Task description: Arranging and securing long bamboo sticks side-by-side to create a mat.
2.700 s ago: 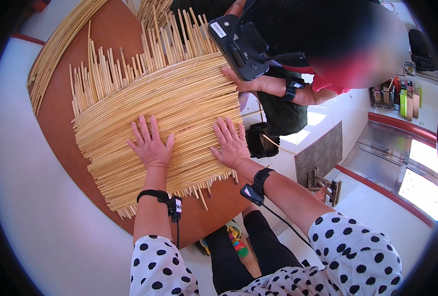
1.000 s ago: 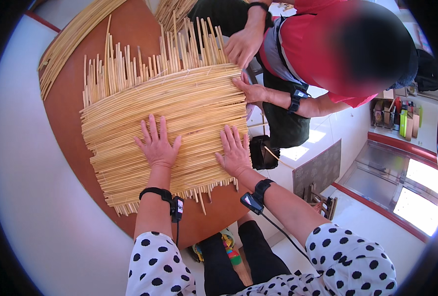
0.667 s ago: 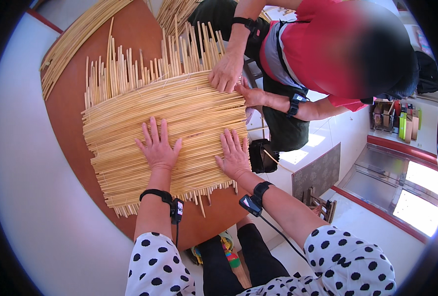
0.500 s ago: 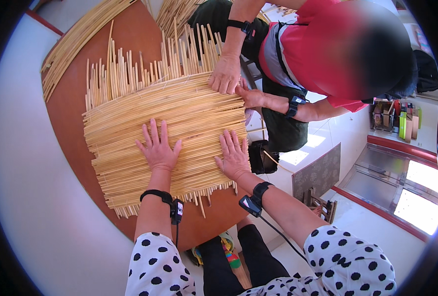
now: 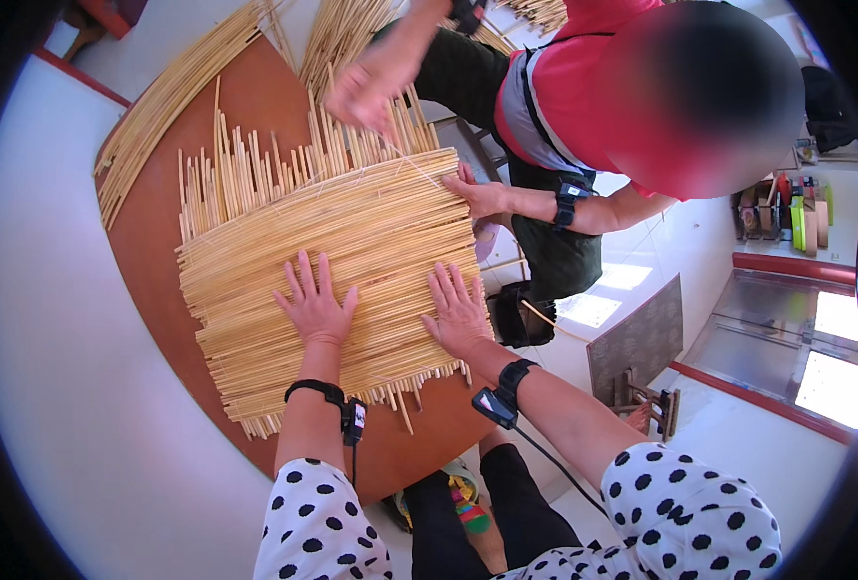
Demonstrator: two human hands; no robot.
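A mat of straight, pale yellow reed-like stalks (image 5: 381,237) lies in front of me on the table, its stalks running across and more stalks poking out beneath at the far and near edges. My left hand (image 5: 318,307) lies flat on its middle with fingers spread. My right hand (image 5: 456,314) rests flat near its right edge, fingers stretched out. At the far right corner of the mat, a co-worker's hand (image 5: 477,193) touches the stalks. The co-worker's other hand (image 5: 379,87), blurred by motion, is above the far stalk ends, with a thin pale string (image 5: 414,164) running from it to the corner.
The brown table (image 5: 144,261) has a curved edge. A bundle of long stalks (image 5: 173,92) lies along its far left, and more stalks (image 5: 342,43) are behind it. The co-worker in red (image 5: 584,87) sits at the far right. A dark container (image 5: 521,319) stands beside the table.
The co-worker's one hand has lifted off the mat's corner and swung far and left, drawing the string. My two hands stay flat on the mat.
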